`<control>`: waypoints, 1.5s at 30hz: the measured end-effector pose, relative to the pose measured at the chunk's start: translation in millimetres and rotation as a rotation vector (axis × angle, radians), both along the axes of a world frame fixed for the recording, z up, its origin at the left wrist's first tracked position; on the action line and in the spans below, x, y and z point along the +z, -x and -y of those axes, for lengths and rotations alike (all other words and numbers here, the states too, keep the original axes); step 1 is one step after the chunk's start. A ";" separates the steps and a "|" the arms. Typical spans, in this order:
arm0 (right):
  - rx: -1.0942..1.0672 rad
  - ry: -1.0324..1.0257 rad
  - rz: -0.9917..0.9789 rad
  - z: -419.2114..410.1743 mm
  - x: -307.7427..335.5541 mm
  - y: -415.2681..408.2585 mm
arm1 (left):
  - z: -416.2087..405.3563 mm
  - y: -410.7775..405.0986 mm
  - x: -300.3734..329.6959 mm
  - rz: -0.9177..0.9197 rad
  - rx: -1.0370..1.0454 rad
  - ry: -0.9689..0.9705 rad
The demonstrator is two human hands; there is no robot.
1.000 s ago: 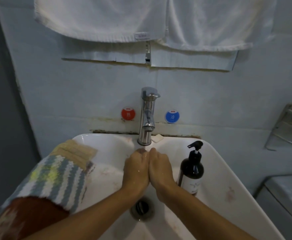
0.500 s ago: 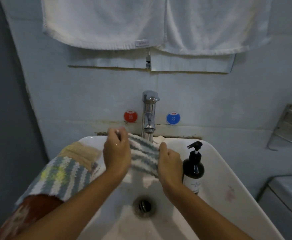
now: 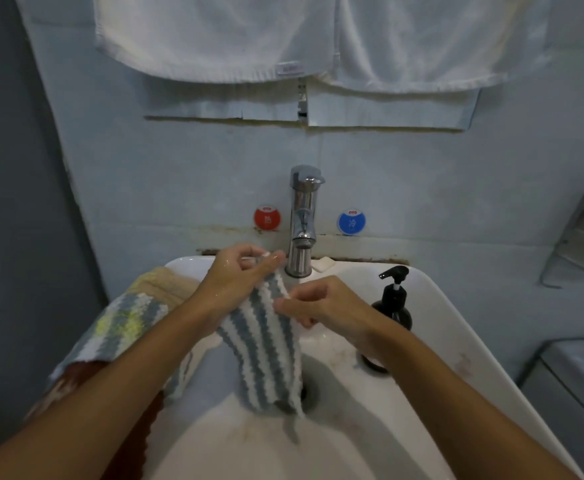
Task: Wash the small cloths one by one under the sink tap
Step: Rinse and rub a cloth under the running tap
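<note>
A small grey-and-white striped cloth (image 3: pixel 266 355) hangs lengthwise over the white sink (image 3: pixel 432 306), its lower end near the drain. My left hand (image 3: pixel 238 275) pinches its top corner just left of the chrome tap (image 3: pixel 302 220). My right hand (image 3: pixel 321 303) pinches the cloth's right edge a little lower. No water stream shows under the spout. Several other small cloths (image 3: pixel 128 320), striped, beige and reddish, lie piled on the sink's left rim.
A black pump bottle (image 3: pixel 392 299) stands on the sink's right side, close behind my right hand. Red and blue round stickers flank the tap on the wall. Two white towels (image 3: pixel 283 32) hang above. A small soap piece (image 3: pixel 325 263) lies by the tap base.
The hands were pressed together under the tap, then stretched the cloth sideways. Now the cloth hangs down long, the left hand high by the tap and the right lower.
</note>
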State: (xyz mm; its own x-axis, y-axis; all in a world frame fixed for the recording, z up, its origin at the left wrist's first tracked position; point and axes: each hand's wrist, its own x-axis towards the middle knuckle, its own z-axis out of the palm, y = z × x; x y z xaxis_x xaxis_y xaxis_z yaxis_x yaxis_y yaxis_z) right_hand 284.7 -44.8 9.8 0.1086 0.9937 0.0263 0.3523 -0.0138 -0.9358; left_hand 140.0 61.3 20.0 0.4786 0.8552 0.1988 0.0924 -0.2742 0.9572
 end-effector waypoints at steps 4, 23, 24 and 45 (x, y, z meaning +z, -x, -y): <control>-0.095 -0.021 -0.115 -7.0 -4.9 2.3 | -2.6 2.5 0.0 -0.017 0.021 -0.012; -0.455 -0.138 -0.435 -12.0 -4.3 5.5 | -2.2 1.5 -20.3 0.201 -0.212 0.935; -0.464 -0.136 -0.425 -11.7 -4.4 4.9 | -3.2 3.0 -21.7 0.179 -0.281 0.996; -0.578 -0.237 -0.150 -7.0 3.8 4.6 | 8.4 -3.9 -17.8 0.241 -0.047 0.385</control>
State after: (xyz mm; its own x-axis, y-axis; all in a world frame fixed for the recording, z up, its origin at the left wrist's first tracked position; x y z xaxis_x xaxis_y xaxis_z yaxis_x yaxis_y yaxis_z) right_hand 280.0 -37.9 13.6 0.6442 0.7432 0.1805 0.2146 0.0509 -0.9754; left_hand 144.0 52.9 2.1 0.4980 0.8670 -0.0185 -0.1501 0.1071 0.9829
